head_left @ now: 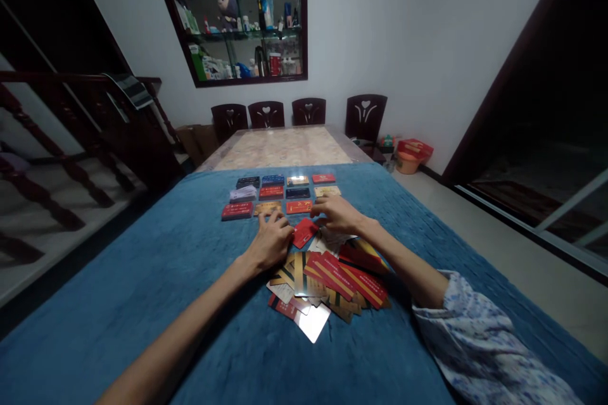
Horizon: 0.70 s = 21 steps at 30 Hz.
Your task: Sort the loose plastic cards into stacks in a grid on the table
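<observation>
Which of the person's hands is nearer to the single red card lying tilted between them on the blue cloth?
Left, narrowly. The left hand lies right beside the tilted red card, at its left edge. The right hand is above and to the card's right, fingers reaching toward the sorted rows.

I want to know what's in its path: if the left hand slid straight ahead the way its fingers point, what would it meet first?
Probably the gold card stack in the nearest row of sorted cards, just beyond the left hand; its fingertips look almost on it, though depth is unclear.

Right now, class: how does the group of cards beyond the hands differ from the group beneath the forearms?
The far cards lie apart in tidy rows; the near pile is a loose, overlapping heap. The far cards lie square to one another; the near pile's cards lie at all angles. Both rest on the blue cloth.
</observation>
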Motion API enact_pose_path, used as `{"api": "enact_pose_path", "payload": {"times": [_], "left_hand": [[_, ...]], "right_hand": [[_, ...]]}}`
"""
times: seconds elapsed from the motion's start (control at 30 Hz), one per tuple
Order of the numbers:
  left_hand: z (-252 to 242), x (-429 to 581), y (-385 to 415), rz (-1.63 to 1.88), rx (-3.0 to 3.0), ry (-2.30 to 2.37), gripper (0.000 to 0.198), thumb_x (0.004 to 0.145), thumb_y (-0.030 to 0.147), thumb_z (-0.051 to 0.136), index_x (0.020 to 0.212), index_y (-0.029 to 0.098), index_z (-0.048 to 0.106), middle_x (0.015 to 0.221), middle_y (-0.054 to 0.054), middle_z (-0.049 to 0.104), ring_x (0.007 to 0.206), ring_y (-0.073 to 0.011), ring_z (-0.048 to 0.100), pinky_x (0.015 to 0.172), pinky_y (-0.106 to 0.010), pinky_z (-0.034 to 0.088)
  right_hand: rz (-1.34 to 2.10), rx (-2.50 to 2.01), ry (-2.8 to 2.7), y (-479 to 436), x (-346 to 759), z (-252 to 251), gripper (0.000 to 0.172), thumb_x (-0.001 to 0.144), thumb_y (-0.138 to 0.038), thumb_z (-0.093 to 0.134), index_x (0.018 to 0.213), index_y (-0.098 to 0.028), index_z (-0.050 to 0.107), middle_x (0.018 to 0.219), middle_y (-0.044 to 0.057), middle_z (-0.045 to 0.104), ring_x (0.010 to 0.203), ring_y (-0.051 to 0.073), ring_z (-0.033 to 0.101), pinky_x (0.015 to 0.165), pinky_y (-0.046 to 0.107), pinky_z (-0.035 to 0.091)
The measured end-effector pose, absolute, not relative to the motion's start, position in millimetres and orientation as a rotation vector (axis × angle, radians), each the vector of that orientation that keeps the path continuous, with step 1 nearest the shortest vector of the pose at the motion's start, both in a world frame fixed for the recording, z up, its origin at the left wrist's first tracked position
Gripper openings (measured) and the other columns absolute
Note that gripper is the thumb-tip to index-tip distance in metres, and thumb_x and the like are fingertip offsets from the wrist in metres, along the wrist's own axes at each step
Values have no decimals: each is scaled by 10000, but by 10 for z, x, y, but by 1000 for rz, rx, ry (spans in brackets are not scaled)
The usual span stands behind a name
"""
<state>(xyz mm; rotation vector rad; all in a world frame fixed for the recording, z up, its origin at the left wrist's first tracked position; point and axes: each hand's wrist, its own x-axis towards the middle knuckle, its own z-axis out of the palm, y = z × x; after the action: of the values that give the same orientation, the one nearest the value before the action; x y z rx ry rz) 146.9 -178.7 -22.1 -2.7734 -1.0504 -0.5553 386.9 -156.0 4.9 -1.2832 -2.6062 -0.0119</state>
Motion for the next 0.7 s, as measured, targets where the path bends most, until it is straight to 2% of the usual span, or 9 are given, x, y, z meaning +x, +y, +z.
{"api": "enact_pose_path", "payload": {"times": [0.17, 0.3, 0.5, 0.7], "left_hand": [[-285, 1392, -1815, -581, -2814, -1072, 207, 953, 178, 502, 1007, 183, 702, 1052, -94, 706, 1116, -285, 522, 969, -544, 292], [-336, 1354, -1772, -596, -2877, -1102, 214, 930, 150, 521, 1025, 199, 706, 1067, -86, 714, 1122, -283, 524, 965, -537, 305], [-352, 1325, -1705, -596, -2967, -1132, 211, 929, 168, 536, 1005, 202, 729, 1068, -84, 719, 1127, -278, 517, 951, -506, 354], [-312, 1326, -1694, -574, -2982, -1099, 210, 915, 167, 549, 985, 201, 744, 1043, -82, 725, 1163, -281, 500, 966, -504, 369]], "right_hand": [[14, -1376, -2659, -1670, 3800, 84, 344, 840, -240, 662, 1181, -240, 706, 1132, 96, 679, 1077, 268, 509, 775, 325, 369], [30, -1448, -2698, -1761, 3717, 122, 410, 849, -276, 625, 1255, -237, 666, 1202, 113, 654, 1111, 293, 495, 787, 345, 389], [21, -1497, -2771, -1822, 3618, 84, 305, 841, -288, 594, 1116, -214, 703, 1176, 122, 645, 1106, 307, 492, 840, 383, 414], [28, -1485, -2766, -1810, 3612, 30, 311, 841, -268, 585, 1126, -221, 699, 1174, 123, 636, 1114, 304, 480, 879, 400, 411]]}}
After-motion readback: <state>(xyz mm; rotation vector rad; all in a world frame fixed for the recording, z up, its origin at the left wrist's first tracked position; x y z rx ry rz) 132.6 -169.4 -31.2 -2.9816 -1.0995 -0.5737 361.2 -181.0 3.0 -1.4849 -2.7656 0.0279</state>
